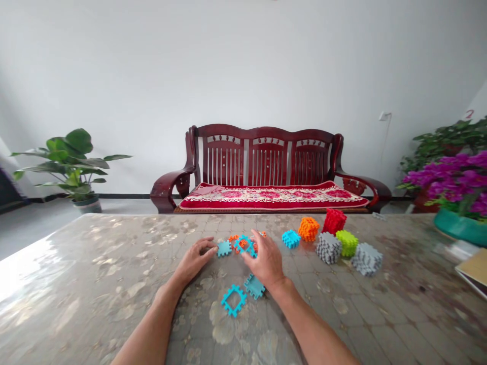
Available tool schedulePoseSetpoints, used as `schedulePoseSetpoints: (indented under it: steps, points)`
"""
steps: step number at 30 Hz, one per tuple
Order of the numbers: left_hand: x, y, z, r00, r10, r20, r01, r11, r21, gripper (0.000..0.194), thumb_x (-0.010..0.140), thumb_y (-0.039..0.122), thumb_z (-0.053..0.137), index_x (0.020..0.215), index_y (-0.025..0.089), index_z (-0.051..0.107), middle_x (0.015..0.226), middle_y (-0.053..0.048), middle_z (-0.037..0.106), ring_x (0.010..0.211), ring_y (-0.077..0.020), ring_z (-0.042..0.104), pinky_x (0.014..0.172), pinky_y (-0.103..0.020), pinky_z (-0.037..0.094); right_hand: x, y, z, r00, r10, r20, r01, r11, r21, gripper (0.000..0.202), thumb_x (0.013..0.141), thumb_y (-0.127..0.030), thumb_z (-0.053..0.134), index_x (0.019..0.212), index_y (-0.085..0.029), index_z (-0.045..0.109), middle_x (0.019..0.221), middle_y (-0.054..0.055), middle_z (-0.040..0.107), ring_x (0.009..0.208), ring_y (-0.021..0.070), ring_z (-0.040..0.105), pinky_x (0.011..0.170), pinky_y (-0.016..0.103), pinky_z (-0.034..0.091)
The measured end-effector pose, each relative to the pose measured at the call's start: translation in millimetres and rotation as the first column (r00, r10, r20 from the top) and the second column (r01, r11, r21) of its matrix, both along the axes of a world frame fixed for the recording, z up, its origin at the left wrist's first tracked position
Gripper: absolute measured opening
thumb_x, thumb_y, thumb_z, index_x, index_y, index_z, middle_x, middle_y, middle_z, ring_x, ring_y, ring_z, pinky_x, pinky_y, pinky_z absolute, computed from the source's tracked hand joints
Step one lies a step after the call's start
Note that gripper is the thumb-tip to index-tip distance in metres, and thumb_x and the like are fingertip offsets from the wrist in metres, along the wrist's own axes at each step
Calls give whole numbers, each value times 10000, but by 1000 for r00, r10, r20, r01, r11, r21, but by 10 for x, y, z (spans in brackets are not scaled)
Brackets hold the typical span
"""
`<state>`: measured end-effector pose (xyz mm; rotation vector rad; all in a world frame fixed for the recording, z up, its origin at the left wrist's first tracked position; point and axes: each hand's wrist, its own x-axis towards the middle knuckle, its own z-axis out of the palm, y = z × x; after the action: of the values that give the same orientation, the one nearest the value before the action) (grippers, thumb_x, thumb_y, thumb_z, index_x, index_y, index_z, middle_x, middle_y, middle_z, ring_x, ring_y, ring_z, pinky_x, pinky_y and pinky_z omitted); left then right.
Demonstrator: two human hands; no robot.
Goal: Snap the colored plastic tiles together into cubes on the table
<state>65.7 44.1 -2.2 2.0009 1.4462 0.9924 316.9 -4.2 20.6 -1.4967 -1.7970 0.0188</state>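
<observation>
My left hand is closed, thumb and fingertips together at the left edge of a solid teal toothed tile. Opposite it, my right hand pinches a blue open-frame toothed tile between thumb and fingers, and part of that tile is hidden. Loose orange toothed pieces lie just behind, partly covered by the blue frame and my right hand. Closer to me on the table rest another blue frame tile and a solid teal tile, the latter beside my right wrist.
On the right of the table stand stacks of toothed tiles: blue, orange, red, green and grey. A teal flowerpot is at the far right. Beyond is a wooden bench.
</observation>
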Motion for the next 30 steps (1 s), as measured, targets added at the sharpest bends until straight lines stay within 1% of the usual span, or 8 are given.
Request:
schedulePoseSetpoints:
  steps: [2,5,7,11,16,21,25,30]
  points:
    - [-25,26,-36,999,24,22,-25,1000,15,380,821,546,562,918,233,755,1241,-105,689,1218,-282,608,1093,-432,433,243,87,19,992,-111,-60,113,993,34,573,795,-321,677,1339,-196,544,1139,73,729,1051,242,642,948,362,460]
    - [-29,49,-79,1000,6,-8,-6,999,34,328,799,493,591,918,234,754,1158,-97,715,1259,-282,581,1105,-431,424,637,189,29,962,-254,-102,259,965,36,588,815,-368,657,1359,-189,526,1165,91,724,1050,245,654,936,363,463]
    - [-17,53,-89,1000,2,-27,-1,999,39,301,784,461,598,899,230,753,1157,-100,712,1253,-283,584,1109,-437,421,861,221,28,931,-355,-86,358,934,15,586,814,-380,648,1354,-182,534,1171,104,722,1055,256,655,924,362,459]
    - [-1,46,-84,999,5,-45,-3,999,50,271,776,410,594,906,231,750,1187,-95,702,1234,-273,598,1111,-436,423,1134,210,15,891,-455,-8,453,889,-68,588,826,-368,619,1372,-172,528,1198,117,706,1062,269,646,896,355,452]
    - [-10,41,-87,998,5,-57,-2,998,61,253,780,396,597,911,240,746,1188,-82,707,1241,-269,594,1109,-431,428,1212,155,-9,873,-484,55,486,859,-158,605,827,-373,600,1394,-184,511,1170,98,708,1033,262,640,853,339,449]
    - [-11,32,-81,998,-3,-61,7,998,65,256,783,393,586,911,237,745,1185,-77,709,1239,-266,594,1108,-423,426,1188,119,-11,873,-475,112,488,854,-180,589,823,-397,609,1359,-166,531,1126,108,708,1033,277,627,820,347,451]
    - [-8,29,-73,998,-11,-69,15,998,53,254,771,386,589,904,234,744,1182,-78,711,1223,-272,605,1102,-426,434,1168,108,-8,856,-488,173,516,831,-210,612,818,-426,626,1358,-158,520,1103,125,703,1034,293,630,797,356,455]
    - [1,31,-76,998,-2,-56,5,999,51,251,762,385,597,901,233,741,1205,-82,703,1215,-271,612,1108,-430,429,1158,126,-41,841,-509,185,539,816,-209,582,837,-437,615,1346,-170,521,1070,133,700,1007,287,643,790,356,456]
